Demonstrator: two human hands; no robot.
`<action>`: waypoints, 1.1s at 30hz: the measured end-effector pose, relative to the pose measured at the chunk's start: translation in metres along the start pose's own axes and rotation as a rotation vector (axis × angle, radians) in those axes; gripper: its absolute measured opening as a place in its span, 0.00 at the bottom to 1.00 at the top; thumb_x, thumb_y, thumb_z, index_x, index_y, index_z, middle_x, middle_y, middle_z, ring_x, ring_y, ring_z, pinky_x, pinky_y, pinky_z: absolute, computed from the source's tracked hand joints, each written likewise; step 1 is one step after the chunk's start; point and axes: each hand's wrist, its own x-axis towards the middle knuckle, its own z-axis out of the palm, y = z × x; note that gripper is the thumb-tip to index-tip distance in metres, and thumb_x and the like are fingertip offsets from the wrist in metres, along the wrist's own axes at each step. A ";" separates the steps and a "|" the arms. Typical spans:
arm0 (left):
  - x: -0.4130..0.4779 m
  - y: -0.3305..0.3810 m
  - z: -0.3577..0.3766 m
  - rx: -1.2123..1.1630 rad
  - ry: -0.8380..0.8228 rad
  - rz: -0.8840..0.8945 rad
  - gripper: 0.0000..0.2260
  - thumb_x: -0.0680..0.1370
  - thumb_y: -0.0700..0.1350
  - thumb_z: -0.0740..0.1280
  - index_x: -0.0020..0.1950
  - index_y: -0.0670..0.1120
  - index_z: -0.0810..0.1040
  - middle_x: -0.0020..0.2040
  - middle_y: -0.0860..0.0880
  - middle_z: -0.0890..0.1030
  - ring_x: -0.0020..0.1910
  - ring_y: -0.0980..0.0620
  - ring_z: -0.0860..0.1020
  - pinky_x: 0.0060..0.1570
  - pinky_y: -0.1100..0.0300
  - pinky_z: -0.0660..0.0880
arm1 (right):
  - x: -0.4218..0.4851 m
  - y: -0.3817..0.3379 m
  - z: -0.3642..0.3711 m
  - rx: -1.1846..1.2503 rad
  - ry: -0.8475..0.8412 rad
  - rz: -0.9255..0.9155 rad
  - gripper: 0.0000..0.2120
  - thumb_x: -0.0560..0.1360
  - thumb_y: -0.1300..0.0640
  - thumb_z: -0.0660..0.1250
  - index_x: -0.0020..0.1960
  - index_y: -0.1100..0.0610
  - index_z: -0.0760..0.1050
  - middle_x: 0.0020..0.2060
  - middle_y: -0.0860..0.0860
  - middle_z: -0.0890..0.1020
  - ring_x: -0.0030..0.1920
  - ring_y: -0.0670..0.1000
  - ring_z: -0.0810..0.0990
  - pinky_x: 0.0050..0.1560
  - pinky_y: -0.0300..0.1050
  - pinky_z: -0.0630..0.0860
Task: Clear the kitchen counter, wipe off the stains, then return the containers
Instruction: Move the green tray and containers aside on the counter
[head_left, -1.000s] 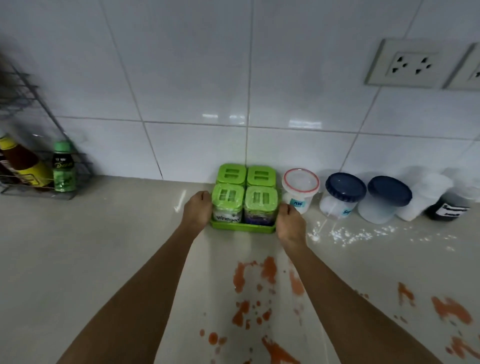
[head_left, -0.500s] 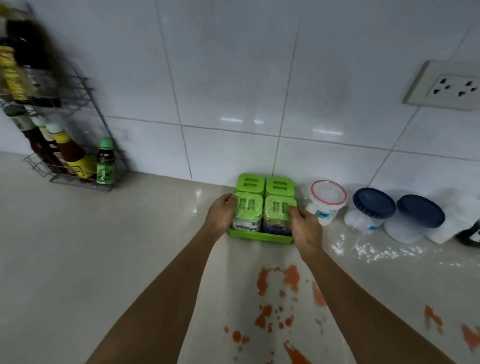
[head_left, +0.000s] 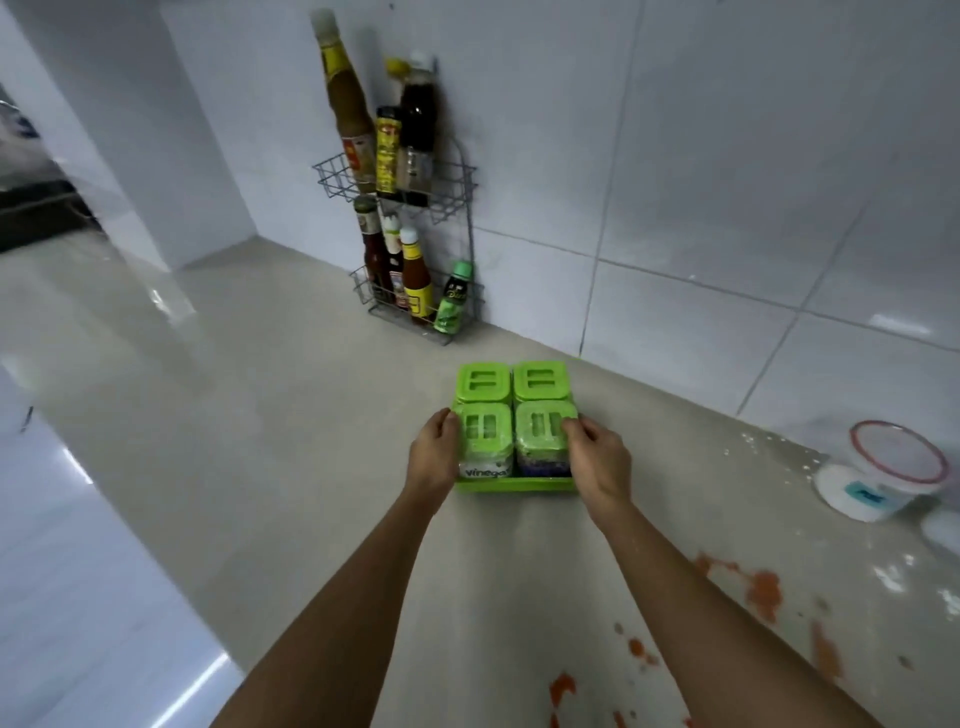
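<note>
Both our hands grip the green jar tray (head_left: 514, 486), left hand (head_left: 434, 460) curled round its left side, right hand (head_left: 597, 465) round its right, near the wall (head_left: 675, 182) between the bottle rack (head_left: 332, 179) and white tub (head_left: 878, 483). We judge the clearing step in hand; next it needs setting down clear of the orange stains (head_left: 766, 592).

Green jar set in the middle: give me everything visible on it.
The jar set is four square clear plastic-looking jars with lime-green slotted lids, upright, two by two in a lime-green tray. The front left label reads vinegar. It is over the beige counter near the tiled wall; whether it rests or is lifted is unclear. The left hand and right hand grip its sides.
</note>
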 end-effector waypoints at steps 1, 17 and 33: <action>-0.002 -0.008 -0.017 0.004 0.034 -0.007 0.13 0.79 0.50 0.56 0.53 0.47 0.78 0.50 0.46 0.82 0.52 0.45 0.79 0.56 0.46 0.75 | -0.006 -0.003 0.016 -0.001 -0.039 -0.003 0.12 0.75 0.49 0.63 0.46 0.55 0.81 0.35 0.54 0.80 0.42 0.56 0.77 0.41 0.44 0.67; -0.028 -0.064 -0.135 0.083 0.348 -0.103 0.15 0.81 0.46 0.54 0.60 0.42 0.76 0.55 0.44 0.79 0.54 0.46 0.76 0.56 0.52 0.72 | -0.059 -0.017 0.141 -0.064 -0.258 -0.112 0.11 0.77 0.50 0.61 0.40 0.55 0.76 0.33 0.52 0.75 0.41 0.56 0.74 0.40 0.46 0.66; -0.022 -0.012 -0.047 0.736 0.204 0.419 0.20 0.69 0.36 0.57 0.58 0.37 0.78 0.62 0.35 0.76 0.66 0.32 0.69 0.65 0.37 0.63 | -0.029 -0.015 0.041 -0.373 -0.237 -0.249 0.23 0.80 0.53 0.55 0.74 0.55 0.62 0.73 0.52 0.65 0.72 0.52 0.64 0.70 0.46 0.62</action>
